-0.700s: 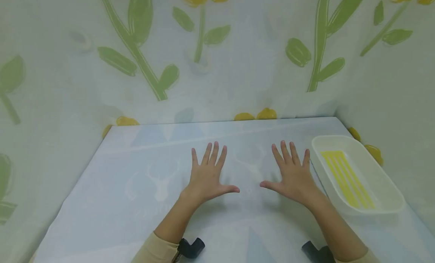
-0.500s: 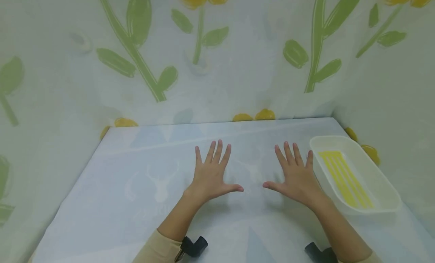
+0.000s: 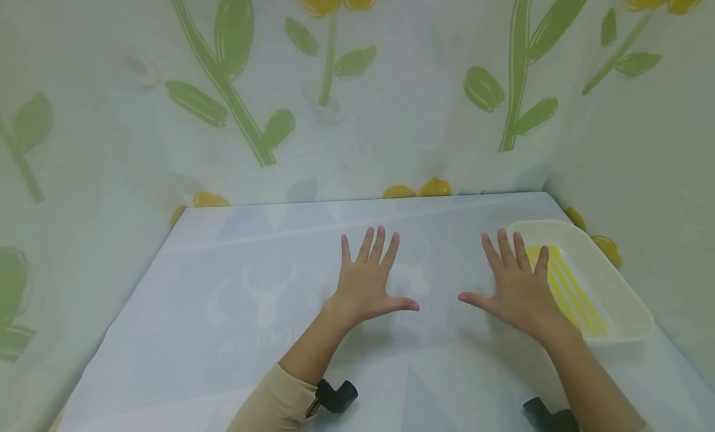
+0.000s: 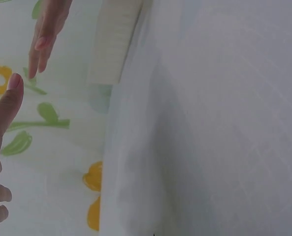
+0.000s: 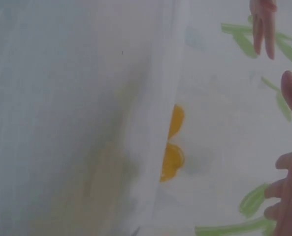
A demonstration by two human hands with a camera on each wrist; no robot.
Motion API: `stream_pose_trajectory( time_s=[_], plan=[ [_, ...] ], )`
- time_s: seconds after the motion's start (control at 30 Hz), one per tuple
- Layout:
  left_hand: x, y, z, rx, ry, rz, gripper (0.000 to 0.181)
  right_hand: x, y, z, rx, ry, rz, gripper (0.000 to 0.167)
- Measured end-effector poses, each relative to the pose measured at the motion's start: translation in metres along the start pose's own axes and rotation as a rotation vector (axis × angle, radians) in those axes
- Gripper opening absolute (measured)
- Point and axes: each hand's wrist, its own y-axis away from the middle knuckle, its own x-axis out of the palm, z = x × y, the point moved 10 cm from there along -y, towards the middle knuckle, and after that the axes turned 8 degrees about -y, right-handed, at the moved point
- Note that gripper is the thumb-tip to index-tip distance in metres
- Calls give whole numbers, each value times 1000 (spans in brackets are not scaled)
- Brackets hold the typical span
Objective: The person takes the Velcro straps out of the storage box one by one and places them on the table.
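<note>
Palm down above the table, my left hand [image 3: 364,286] spreads its fingers and thumb and holds nothing. My right hand [image 3: 522,291] is spread the same way to its right, with the two thumbs pointing at each other across a gap. Nearest to the right hand is a white tray [image 3: 625,308] with yellow strips [image 3: 575,289] in it; in the head view the fingers and wrist cover part of its left side. In the left wrist view, the left thumb [image 4: 8,103] shows at the edge, and the tray's wall [image 4: 113,44] stands beyond.
A pale patterned cloth covers the table [image 3: 223,333]. Behind it and at the sides hang flowered curtains or walls [image 3: 391,121]. Dark camera mounts [image 3: 337,396] sit at both wrists, below beige sleeves.
Both hands have shifted to the right in the head view, fingers still spread. The right hand now overlaps the tray's left side. The tray appears slightly shifted with the camera.
</note>
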Motion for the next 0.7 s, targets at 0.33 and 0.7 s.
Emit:
stream_pose_trajectory(
  time_s=[0.33, 0.7],
  plan=[
    [-9, -11, -22, 41, -13, 7, 118, -17, 10, -28, 43, 29, -14, 111],
    [-17, -26, -53, 100, -4, 8, 118, -25, 23, -51, 83, 46, -18, 110]
  ],
)
